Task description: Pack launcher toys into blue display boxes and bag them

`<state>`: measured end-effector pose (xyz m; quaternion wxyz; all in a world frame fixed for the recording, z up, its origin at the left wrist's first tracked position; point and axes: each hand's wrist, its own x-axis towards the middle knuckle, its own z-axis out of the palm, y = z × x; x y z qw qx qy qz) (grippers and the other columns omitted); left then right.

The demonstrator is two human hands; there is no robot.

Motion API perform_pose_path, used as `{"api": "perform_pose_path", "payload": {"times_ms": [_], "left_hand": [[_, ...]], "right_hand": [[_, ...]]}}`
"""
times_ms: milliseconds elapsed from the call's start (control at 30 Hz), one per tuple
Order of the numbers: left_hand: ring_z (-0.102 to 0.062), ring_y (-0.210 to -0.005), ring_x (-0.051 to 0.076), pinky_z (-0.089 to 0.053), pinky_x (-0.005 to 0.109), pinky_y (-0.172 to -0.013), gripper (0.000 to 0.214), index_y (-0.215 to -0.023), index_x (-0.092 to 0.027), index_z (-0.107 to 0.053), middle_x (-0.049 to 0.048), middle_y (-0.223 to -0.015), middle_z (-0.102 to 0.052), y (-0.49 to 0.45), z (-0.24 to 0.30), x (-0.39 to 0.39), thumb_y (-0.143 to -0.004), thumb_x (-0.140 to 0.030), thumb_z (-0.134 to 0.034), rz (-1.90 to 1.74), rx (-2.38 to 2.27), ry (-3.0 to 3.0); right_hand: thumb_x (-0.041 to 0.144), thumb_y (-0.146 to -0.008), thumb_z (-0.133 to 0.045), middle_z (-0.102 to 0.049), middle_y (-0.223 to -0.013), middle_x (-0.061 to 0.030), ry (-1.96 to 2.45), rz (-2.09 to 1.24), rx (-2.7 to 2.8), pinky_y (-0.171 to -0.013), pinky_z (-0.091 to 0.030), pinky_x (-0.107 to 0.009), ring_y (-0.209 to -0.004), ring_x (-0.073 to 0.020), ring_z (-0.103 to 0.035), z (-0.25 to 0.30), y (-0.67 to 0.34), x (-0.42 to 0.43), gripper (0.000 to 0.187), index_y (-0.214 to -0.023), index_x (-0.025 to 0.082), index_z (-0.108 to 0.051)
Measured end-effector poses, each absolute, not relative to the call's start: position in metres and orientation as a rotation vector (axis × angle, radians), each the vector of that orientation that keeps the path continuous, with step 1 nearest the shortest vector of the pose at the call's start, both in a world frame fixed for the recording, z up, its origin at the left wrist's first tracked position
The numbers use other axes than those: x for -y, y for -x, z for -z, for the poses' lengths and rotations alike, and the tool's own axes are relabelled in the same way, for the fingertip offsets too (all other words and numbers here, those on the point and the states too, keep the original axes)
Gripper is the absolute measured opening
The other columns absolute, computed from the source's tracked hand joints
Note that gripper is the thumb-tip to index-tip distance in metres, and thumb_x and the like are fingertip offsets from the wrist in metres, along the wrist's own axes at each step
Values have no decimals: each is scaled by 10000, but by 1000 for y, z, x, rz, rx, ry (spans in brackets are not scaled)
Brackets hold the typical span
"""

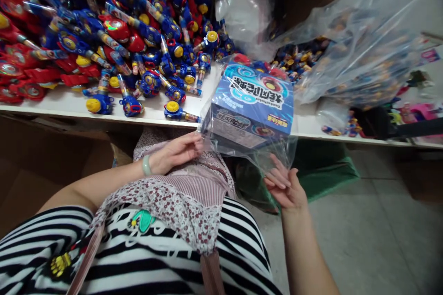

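Observation:
A blue printed box [254,106] sits at the table's front edge inside a clear plastic bag [287,150], its lettering upside down to me. On the left side of the box, my left hand [180,150] has its fingertips closed at the bag's edge. My right hand [285,184] is below the box's right front corner, palm up, thumb and fingers apart, with film lying against the fingertips. Just left of the box lies a blue toy with a yellow cap and a clear candy-filled tube [180,111].
Blue toys [166,23] and red toys [20,64] are heaped across the table's left. A large clear bag of small items [367,55] stands at the right. White plastic bags [245,14] lie behind the box. Below the white table edge [380,140] is a green sack [321,170].

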<state>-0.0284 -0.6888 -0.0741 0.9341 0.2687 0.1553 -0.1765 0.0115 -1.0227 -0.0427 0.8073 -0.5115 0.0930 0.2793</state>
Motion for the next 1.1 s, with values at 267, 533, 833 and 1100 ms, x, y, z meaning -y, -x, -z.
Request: {"api": "perform_pose_path", "payload": {"times_ms": [267,533,833,1100], "left_hand": [[-453,-485,42,-429,133,-485,165,-807,-107,-579,-45,-593,-415,27,66,630,-949,-54,-514,271,-448,-439],[-486,-542,76,-422,187,-515,482,-1096,-153,-667,-37,-639,-511,16,70,619,-643,-2,-734,458,-191,-721],[-469,-551,76,-388,208,-568,823,-1339,-234,-572,-77,-622,-477,-12,98,603,-580,-8,-794,403,-95,-965],[-496,-584,84,-407,211,-563,392,-985,-126,-701,-36,-658,-546,-34,91,595,-617,-166,-830,246,-124,-1504]], "right_hand": [[664,-702,-792,-185,-474,112,1220,-609,-118,-494,-307,-229,-472,-79,-141,55,-19,1030,570,-1140,310,-709],[395,-634,-897,-478,-574,99,1362,-673,-43,-560,-376,-274,-499,-86,-375,46,-16,1042,783,-1339,338,-560],[243,-527,-910,-567,-628,98,1524,-562,-12,-554,-382,-265,-544,-120,-471,73,-47,1051,782,-1216,374,-563],[283,-518,-897,-630,-708,74,1750,-343,-13,-593,-452,-249,-610,-109,-522,93,-82,1045,647,-1097,291,-609]]}}
